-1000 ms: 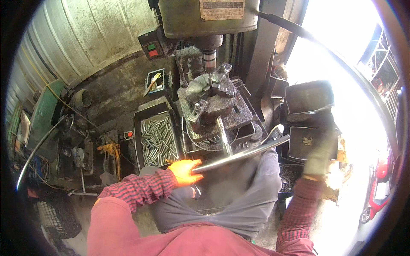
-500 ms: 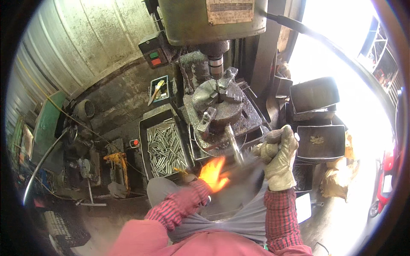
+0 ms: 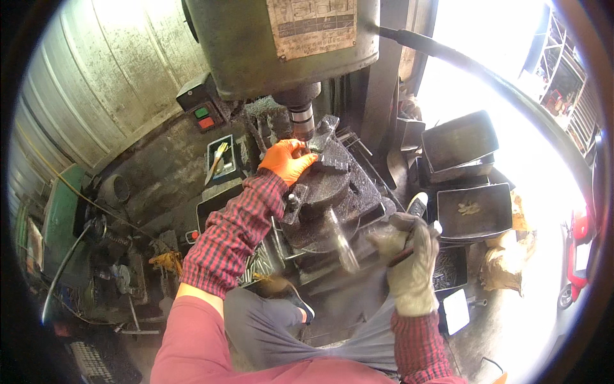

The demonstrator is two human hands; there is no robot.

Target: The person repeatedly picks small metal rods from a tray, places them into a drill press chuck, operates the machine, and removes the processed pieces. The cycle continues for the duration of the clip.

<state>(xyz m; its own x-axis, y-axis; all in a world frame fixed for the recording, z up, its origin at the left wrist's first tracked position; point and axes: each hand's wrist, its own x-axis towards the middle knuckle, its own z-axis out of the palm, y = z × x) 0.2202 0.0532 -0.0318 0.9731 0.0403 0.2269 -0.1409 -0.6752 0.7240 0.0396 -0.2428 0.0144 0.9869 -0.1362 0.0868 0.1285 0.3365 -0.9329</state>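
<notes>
My left hand (image 3: 288, 161), in an orange glove, reaches to the grimy round work chuck (image 3: 326, 195) under the drill press head (image 3: 243, 61). Its fingers are pinched together at the chuck jaws, just below the steel drill chuck (image 3: 302, 121); whatever they hold is hidden. My right hand (image 3: 414, 272) wears a pale, dirty work glove and is curled closed, partly blurred. A small white tip (image 3: 437, 227) shows at its upper edge; I cannot make out what it belongs to. Left of that hand, a blurred metal bar (image 3: 342, 243) juts toward me from the work chuck.
Below my left forearm lies a bin of short metal pins (image 3: 259, 265). Behind it sits a small tray (image 3: 220, 157) with a yellow-bristled brush. A switch box (image 3: 204, 117) is at the back left. Dark bins (image 3: 474, 214) are stacked on the right, near a long curved lever (image 3: 473, 54).
My left hand has moved from above my lap up and forward to the work chuck. My right hand stays beside the bar, slightly lower. The view has shifted.
</notes>
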